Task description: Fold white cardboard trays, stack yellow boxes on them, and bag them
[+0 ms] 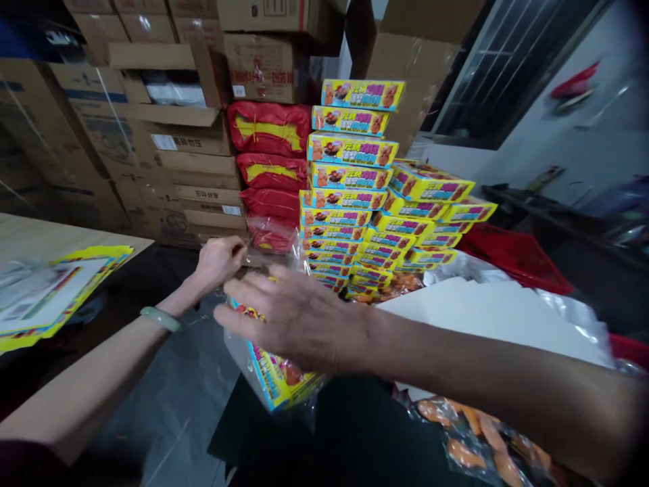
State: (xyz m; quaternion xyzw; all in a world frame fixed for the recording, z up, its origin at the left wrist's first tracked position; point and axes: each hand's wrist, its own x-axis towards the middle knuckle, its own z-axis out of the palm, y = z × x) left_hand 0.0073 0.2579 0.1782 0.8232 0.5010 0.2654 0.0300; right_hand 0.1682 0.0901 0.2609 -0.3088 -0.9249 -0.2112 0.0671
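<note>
My left hand (219, 260), with a green bangle on the wrist, pinches the upper edge of a clear plastic bag (263, 260). Inside the bag stands a yellow snack box (276, 379) with blue sides, tilted. My right hand (299, 314) lies flat across the front of the bag, fingers spread and pressing on the box through the plastic. The forearm crosses the lower right of the view.
A tall stack of the same yellow boxes (349, 182) rises behind, with a lower stack (430, 210) to its right. Red sacks (268, 155) and cardboard cartons (172, 142) stand at the back. Flat yellow sheets (55, 291) lie at left. Orange snack packets (481, 439) sit lower right.
</note>
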